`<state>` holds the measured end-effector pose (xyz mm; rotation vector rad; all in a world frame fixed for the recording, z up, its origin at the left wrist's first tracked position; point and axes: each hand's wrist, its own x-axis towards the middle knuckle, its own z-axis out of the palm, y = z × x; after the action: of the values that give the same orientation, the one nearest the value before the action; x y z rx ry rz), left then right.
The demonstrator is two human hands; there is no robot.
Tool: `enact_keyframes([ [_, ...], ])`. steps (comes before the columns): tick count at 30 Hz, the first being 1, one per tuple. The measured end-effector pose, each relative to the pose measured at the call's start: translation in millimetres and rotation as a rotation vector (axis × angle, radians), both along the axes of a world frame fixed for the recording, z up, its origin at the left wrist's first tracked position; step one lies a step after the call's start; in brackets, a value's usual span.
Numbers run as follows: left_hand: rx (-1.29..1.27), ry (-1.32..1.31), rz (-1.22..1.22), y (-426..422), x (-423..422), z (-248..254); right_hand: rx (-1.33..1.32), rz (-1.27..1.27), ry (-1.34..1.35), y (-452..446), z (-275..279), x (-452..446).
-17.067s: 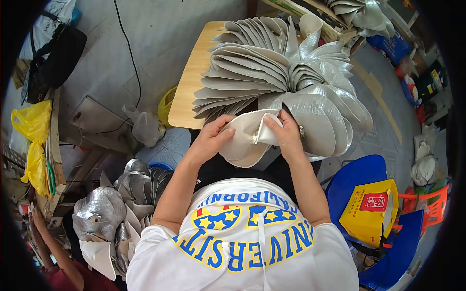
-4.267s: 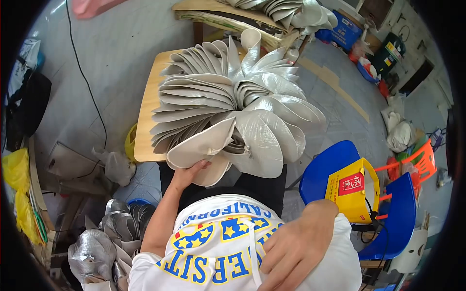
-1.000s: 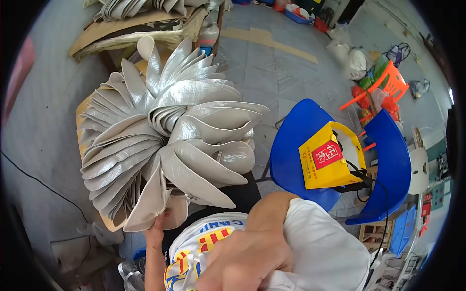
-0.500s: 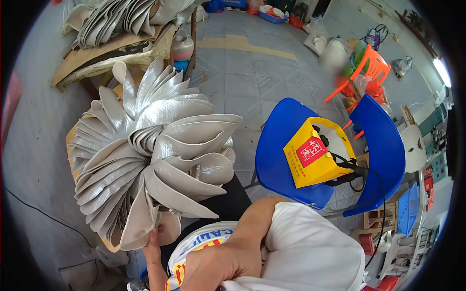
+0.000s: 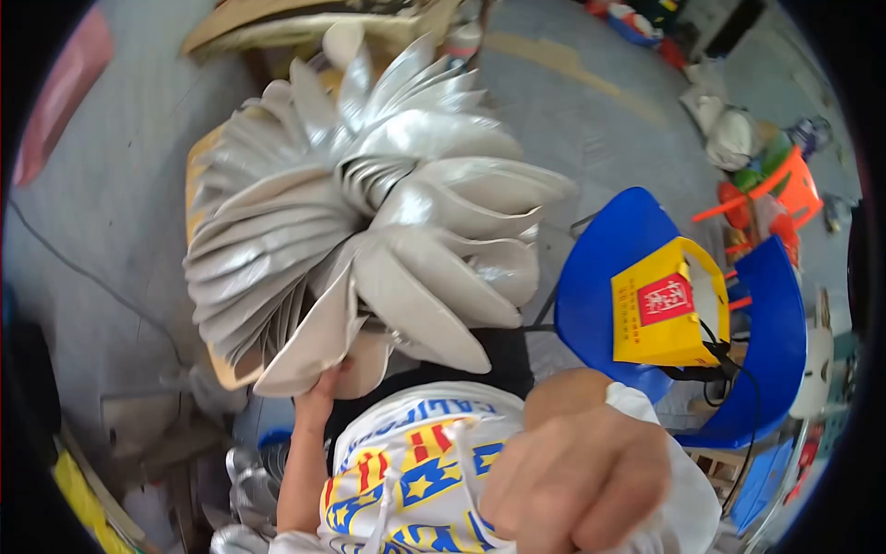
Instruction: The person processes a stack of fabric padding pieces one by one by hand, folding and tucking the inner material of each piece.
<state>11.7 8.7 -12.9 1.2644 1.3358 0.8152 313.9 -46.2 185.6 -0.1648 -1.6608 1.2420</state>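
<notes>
A large fanned pile of beige and silver curved pieces (image 5: 277, 222) covers most of a light wooden table (image 5: 198, 166). At the pile's near edge, my left hand (image 5: 323, 388) grips the lower rim of a beige piece (image 5: 309, 355), with its fingertips partly hidden behind it. My right hand (image 5: 581, 471) is raised close to the camera, in front of the white shirt (image 5: 406, 471). It is blurred, with its fingers curled, and whether anything is inside it cannot be seen.
To the right, a yellow bag (image 5: 669, 305) sits on a blue chair (image 5: 591, 277), with a dark cable hanging from it. An orange chair (image 5: 798, 189) is farther back. More silver pieces (image 5: 249, 485) lie at lower left. A pink object (image 5: 65, 97) is at upper left.
The view has swung left, so the pile and chairs appear farther right. My right hand has moved right across the shirt in view. My left hand keeps its place at the beige piece.
</notes>
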Motion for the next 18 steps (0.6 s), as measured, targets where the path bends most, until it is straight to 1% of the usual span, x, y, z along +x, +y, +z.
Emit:
enact_keyframes([
  [2, -0.029, -0.062, -0.034, 0, 0, -1, -0.006, -0.014, 0.019, 2, -3, -3],
  [5, 0.045, -0.112, -0.008, 5, 7, -3, 0.012, -0.027, 0.102, 2, -3, -14],
  [8, 0.042, -0.096, 0.012, 0, 3, -4, 0.042, -0.008, 0.307, 8, 0, -33],
  [12, 0.047, -0.036, -0.012, 3, -2, -8, 0.077, 0.162, 0.587, 8, 7, -73],
  [13, 0.049, -0.039, -0.020, 3, 0, -12, 0.010, 0.177, 0.637, 0, 11, -79],
  [16, 0.049, -0.069, -0.015, 2, -5, -23, -0.101, 0.299, 0.714, -4, 7, -87],
  [18, 0.048, -0.095, -0.007, 3, -6, -28, -0.121, 0.374, 0.742, -4, 6, -89],
])
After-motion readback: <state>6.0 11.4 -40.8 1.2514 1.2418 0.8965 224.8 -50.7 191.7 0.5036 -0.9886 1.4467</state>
